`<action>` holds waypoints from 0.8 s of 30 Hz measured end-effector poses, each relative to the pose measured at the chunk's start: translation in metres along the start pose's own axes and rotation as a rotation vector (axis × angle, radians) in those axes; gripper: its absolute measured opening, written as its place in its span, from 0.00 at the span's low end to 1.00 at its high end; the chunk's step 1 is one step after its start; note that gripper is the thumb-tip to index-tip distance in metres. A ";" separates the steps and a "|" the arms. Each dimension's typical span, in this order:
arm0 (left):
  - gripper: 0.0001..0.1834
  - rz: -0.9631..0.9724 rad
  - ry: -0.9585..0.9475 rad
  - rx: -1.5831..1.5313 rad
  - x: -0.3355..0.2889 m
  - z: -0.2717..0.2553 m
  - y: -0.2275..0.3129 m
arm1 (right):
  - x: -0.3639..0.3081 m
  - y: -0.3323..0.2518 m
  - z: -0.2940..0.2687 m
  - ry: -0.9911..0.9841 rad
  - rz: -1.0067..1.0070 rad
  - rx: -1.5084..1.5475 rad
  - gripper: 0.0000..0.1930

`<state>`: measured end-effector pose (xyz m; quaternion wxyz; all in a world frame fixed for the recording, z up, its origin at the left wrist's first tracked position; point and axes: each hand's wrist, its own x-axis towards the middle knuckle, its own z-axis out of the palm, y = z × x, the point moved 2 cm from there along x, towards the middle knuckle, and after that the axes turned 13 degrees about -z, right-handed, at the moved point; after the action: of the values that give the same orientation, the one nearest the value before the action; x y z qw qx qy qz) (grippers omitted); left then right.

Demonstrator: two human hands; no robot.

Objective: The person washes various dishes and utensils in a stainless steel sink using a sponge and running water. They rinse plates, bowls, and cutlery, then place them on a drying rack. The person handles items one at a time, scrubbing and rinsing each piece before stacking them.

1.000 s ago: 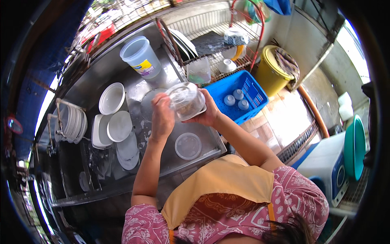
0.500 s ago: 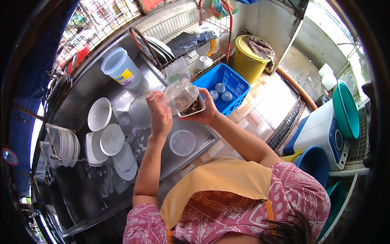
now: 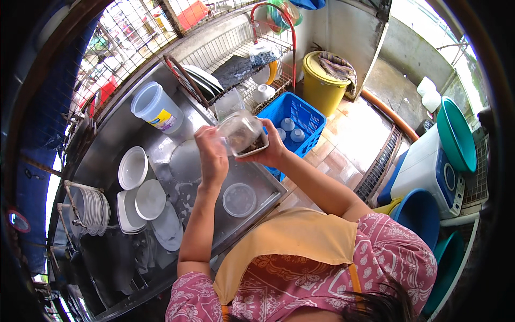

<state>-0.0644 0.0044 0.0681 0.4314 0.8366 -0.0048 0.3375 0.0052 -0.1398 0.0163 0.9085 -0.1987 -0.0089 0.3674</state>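
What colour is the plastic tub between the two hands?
The clear plastic tub is colourless; the head view shows it.

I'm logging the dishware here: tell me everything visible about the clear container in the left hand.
The clear container is see-through, rounded, apparently plastic, and slightly blurred. It is tilted over the white dish held by the right hand. The left hand grips its left side; whether it touches the dish is unclear.

Head-worn fisheye, looking down at hands [image 3: 212,154] from arm's length.
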 end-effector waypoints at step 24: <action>0.55 -0.410 -0.231 0.058 0.110 0.171 0.023 | 0.089 -0.269 -0.072 -0.174 0.062 -0.219 0.34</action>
<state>0.1094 -0.1025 0.0791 0.4632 0.8653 0.1257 0.1448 0.2602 -0.2807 0.0368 0.8654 -0.2640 -0.1215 0.4081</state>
